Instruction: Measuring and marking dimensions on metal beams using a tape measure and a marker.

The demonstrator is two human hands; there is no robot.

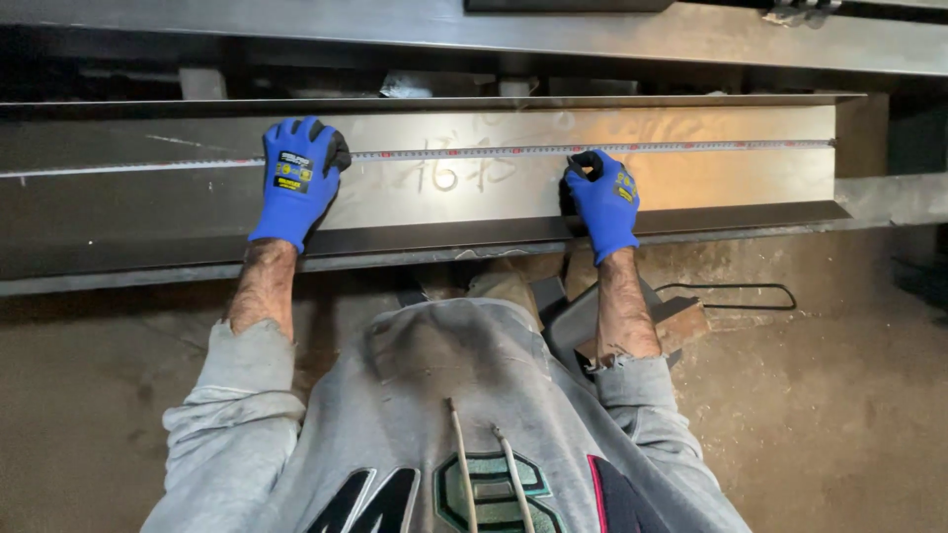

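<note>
Head view, looking down at a long steel channel (691,178) lying flat across the frame, its far flange toward the top and its near flange toward the body. A tape measure blade (474,152) is stretched along the web close to the far flange, running from off the left edge to the right end of the channel, where its tip appears to sit at the end edge. Left hand (296,178), in a blue glove, lies palm-down and spread on the web, fingers pressing the blade flat; nothing is enclosed in it. Right hand (602,197), also blue-gloved, has its grip narrow, thumb and forefinger pinched at the blade; whether a marker is in the pinch I cannot tell. Faint chalk scrawl (449,173) sits on the web between the hands, just below the blade. Judgement on doing this well: keep the blade parallel to the far flange and taut, with no bow between the two hands; left palm should hold steady pressure so the blade does not creep; read the graduation from directly above to avoid parallax; place any mark tight against the blade edge. A wooden block (681,321) and a wire loop (731,296) lie on the dusty floor (839,395) under the near flange.
</note>
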